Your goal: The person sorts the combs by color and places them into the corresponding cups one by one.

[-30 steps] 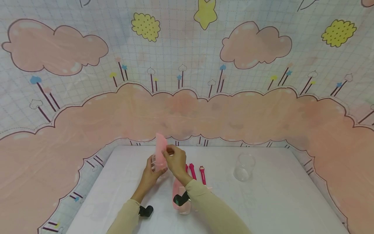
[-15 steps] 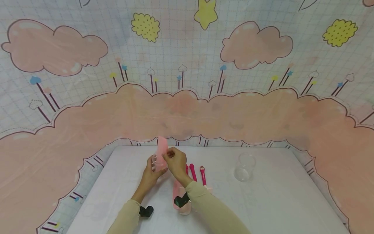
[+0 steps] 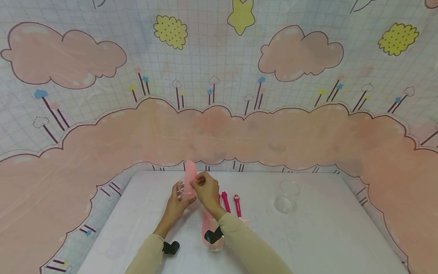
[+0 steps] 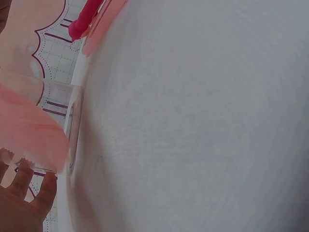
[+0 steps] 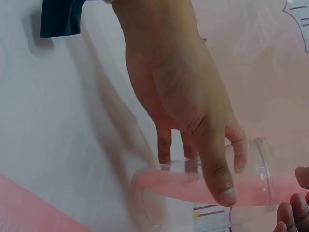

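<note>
1. Head view: the left hand (image 3: 175,207) is gripping the clear cup (image 5: 256,179); the right hand (image 3: 207,191) is pinching the pink strip (image 3: 189,177).
2. The strip is sitting partly inside the cup, jutting past its mouth.
3. Crooked pressing could be creasing the strip; too loose a grip could be tipping the cup.

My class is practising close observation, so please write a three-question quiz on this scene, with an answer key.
1. Multiple choice: What does the left hand hold?
A) A metal spoon
B) A clear container
C) A folded towel

2. True or false: A second clear container is on the table, with neither hand touching it.

3. Fill in the blank: The right hand pinches a piece coloured ____, which is partly inside the left hand's container.

Key: 1. B; 2. True; 3. pink.
</note>
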`<state>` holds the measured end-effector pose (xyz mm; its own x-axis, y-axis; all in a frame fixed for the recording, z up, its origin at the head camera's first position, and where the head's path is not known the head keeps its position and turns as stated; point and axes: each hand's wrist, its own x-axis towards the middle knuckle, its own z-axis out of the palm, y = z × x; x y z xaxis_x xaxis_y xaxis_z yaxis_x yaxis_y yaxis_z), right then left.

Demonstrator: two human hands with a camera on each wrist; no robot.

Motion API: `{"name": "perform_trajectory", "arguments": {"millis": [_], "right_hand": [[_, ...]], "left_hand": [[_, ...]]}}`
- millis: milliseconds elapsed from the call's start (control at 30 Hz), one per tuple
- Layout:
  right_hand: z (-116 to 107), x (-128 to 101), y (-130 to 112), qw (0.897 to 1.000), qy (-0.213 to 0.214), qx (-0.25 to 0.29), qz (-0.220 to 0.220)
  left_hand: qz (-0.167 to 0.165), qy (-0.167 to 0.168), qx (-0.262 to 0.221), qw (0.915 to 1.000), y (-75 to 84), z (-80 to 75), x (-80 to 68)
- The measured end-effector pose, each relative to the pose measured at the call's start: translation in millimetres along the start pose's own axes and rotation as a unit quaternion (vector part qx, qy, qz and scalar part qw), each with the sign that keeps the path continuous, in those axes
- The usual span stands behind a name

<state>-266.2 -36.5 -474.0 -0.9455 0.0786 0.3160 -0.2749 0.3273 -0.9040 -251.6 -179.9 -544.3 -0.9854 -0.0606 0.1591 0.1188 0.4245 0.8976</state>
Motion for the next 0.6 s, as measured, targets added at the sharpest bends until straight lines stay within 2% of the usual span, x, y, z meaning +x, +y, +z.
{"name": "perform_trajectory", "arguments": {"millis": [300, 600], "right_hand": [[-10.2, -4.5, -11.5, 1.0, 0.007, 0.019, -0.016], [-26.5, -11.2, -22.7, 0.999, 0.008, 0.036, -0.034]], "left_hand": [[-0.035, -0.02, -0.004, 0.9992, 1.3, -3.0, -2.5], [-0.04, -0.026, -0.011, 0.9988, 3.1, -5.8, -5.4]]}}
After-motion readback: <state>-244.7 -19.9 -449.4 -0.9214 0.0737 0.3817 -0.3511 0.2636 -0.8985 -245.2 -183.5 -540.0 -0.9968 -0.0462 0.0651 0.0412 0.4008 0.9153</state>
